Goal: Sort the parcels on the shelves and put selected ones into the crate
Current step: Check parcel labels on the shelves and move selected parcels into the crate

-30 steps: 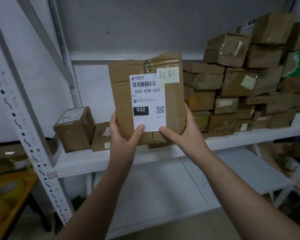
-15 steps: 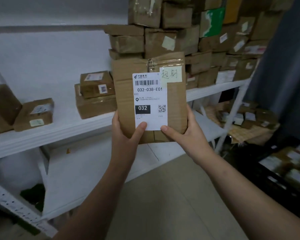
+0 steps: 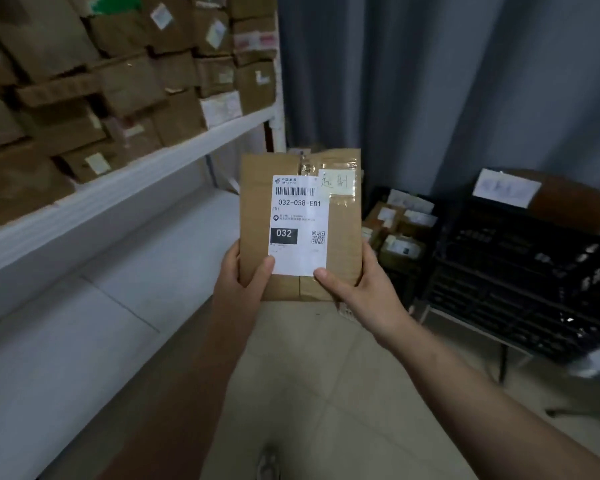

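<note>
Far left, stacked brown cardboard boxes (image 3: 129,81) fill a white metal shelf (image 3: 125,188). The left hand (image 3: 243,282) grips the lower left corner of a flat brown cardboard parcel (image 3: 343,237), which is held upright above the floor. The thumb lies on its front and the fingers are curled behind. Its white printed label (image 3: 298,223) reads 032-038-E01. The right hand (image 3: 364,289) grips the lower right corner likewise. A black slatted plastic crate (image 3: 520,289) stands far right.
</note>
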Available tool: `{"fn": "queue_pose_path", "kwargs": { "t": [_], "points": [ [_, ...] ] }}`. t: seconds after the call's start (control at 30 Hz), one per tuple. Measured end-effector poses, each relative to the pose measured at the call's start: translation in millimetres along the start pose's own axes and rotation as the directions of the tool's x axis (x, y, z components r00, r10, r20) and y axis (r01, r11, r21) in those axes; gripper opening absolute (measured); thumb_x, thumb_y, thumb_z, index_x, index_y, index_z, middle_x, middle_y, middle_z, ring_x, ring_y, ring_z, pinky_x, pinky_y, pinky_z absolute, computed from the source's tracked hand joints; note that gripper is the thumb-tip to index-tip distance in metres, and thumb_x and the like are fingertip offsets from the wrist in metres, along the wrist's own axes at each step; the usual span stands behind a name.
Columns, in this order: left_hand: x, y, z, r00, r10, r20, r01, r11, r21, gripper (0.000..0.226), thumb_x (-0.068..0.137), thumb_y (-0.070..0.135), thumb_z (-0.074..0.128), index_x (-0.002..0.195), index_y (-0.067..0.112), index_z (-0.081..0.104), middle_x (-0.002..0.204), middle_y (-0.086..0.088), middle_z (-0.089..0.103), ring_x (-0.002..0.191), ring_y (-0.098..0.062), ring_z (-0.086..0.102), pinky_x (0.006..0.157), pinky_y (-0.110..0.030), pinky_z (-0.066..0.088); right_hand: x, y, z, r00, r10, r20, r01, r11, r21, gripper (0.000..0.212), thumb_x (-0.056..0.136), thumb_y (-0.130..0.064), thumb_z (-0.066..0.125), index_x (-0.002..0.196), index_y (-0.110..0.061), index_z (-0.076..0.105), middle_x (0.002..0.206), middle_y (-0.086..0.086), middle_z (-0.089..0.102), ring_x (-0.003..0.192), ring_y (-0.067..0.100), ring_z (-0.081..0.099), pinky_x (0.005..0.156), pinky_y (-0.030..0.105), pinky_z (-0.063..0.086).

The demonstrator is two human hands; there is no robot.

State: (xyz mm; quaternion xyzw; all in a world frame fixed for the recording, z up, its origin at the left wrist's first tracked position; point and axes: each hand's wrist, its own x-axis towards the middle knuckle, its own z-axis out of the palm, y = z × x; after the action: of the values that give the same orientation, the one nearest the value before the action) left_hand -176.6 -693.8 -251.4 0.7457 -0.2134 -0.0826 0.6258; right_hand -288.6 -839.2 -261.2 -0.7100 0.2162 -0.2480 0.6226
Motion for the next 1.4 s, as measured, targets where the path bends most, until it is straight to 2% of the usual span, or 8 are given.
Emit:
{"fn": "queue_pose_path", "kwargs": {
  "t": [0.27, 0.47, 0.6, 0.73, 0.87, 1.03, 1.2, 1.4],
  "points": [
    [75.1, -38.0, 105.6, 0.955, -0.124, 0.268, 0.106, 0.991, 0.081, 0.025, 0.101, 0.023, 0.044, 0.124, 0.017, 0.052, 0.110, 0.008, 0.062, 0.089, 0.005, 0.058, 0.062, -0.001, 0.043, 57.8, 73.9, -70.2, 0.959, 0.219, -0.179, -0.217, 0.976, 0.027, 0.077, 0.084, -0.037, 0.072, 0.148, -0.031, 0.030, 0.129, -0.011, 0.058, 0.115, 0.008, 0.058, 0.096, 0.035, 0.052],
    [169.7, -58.5, 150.7, 0.927, -0.159, 0.340, 0.025, 0.930, 0.366, 0.035, 0.104, 0.026, 0.033, 0.118, 0.006, 0.057, 0.097, -0.005, 0.059, 0.071, -0.001, 0.049, 0.053, -0.006, 0.034, 140.3, 103.8, -83.8, 0.857, 0.513, -0.050, -0.500, 0.850, 0.163, 0.081, 0.085, -0.052, 0.064, 0.145, -0.056, 0.009, 0.134, -0.013, 0.049, 0.114, 0.017, 0.054, 0.079, 0.043, 0.056],
    [243.9, -76.1, 179.1, 0.895, -0.234, 0.380, 0.059, 0.906, 0.420, 0.045, 0.103, 0.040, 0.025, 0.120, 0.009, 0.054, 0.110, -0.011, 0.061, 0.098, -0.028, 0.057, 0.075, -0.027, 0.036, 203.0, 118.7, -90.2, 0.834, 0.517, -0.192, -0.440, 0.834, 0.333, 0.081, 0.077, -0.039, 0.078, 0.142, -0.049, 0.031, 0.124, -0.010, 0.058, 0.109, 0.017, 0.060, 0.082, 0.042, 0.058],
    [312.6, -90.6, 219.4, 0.854, -0.248, 0.456, 0.065, 0.923, 0.380, 0.075, 0.083, 0.080, 0.023, 0.132, 0.027, 0.041, 0.111, 0.000, 0.065, 0.093, -0.025, 0.067, 0.084, -0.049, 0.054, 248.2, 130.3, -117.8, 0.808, 0.491, -0.324, -0.351, 0.844, 0.405, 0.073, 0.076, -0.019, 0.080, 0.138, -0.033, 0.045, 0.120, -0.003, 0.062, 0.104, 0.021, 0.065, 0.075, 0.038, 0.059],
    [353.9, -75.0, 273.6, 0.784, -0.269, 0.559, 0.029, 0.916, 0.400, 0.079, 0.090, 0.065, 0.037, 0.151, 0.032, 0.000, 0.110, 0.008, 0.054, 0.071, -0.026, 0.070, 0.070, -0.047, 0.059, 276.7, 143.1, -160.6, 0.840, 0.405, -0.360, -0.294, 0.899, 0.326, 0.073, 0.078, -0.010, 0.077, 0.141, -0.026, 0.045, 0.128, 0.002, 0.058, 0.112, 0.021, 0.061, 0.089, 0.044, 0.056],
    [391.1, -75.4, 342.5, 0.770, -0.179, 0.612, -0.047, 0.941, 0.335, 0.085, 0.092, 0.053, 0.049, 0.151, 0.031, -0.008, 0.108, -0.001, 0.063, 0.060, -0.015, 0.069, 0.050, -0.029, 0.057, 319.4, 154.5, -218.7, 0.878, 0.257, -0.404, -0.198, 0.963, 0.184, 0.060, 0.087, -0.006, 0.067, 0.139, -0.027, 0.046, 0.133, 0.000, 0.054, 0.120, 0.014, 0.055, 0.097, 0.037, 0.052],
    [428.6, -73.1, 408.7, 0.783, -0.098, 0.615, -0.043, 0.977, 0.210, 0.083, 0.080, 0.066, 0.057, 0.145, 0.044, 0.011, 0.149, 0.005, 0.031, 0.126, -0.017, 0.047, 0.094, -0.040, 0.050, 367.0, 173.4, -277.0, 0.880, 0.224, -0.419, -0.146, 0.967, 0.210, 0.053, 0.093, -0.003, 0.057, 0.141, -0.023, 0.044, 0.134, 0.000, 0.058, 0.122, 0.013, 0.056, 0.098, 0.033, 0.050],
    [464.7, -67.0, 497.9, 0.770, -0.126, 0.626, 0.037, 0.988, 0.153, 0.074, 0.091, 0.037, 0.061, 0.144, 0.025, 0.011, 0.131, 0.014, 0.040, 0.120, -0.009, 0.048, 0.094, -0.028, 0.040, 420.8, 211.4, -325.7, 0.850, 0.348, -0.395, -0.236, 0.923, 0.305, 0.046, 0.096, 0.002, 0.049, 0.136, -0.021, 0.048, 0.131, 0.001, 0.059, 0.122, 0.017, 0.056, 0.098, 0.038, 0.051]
  ]
}}
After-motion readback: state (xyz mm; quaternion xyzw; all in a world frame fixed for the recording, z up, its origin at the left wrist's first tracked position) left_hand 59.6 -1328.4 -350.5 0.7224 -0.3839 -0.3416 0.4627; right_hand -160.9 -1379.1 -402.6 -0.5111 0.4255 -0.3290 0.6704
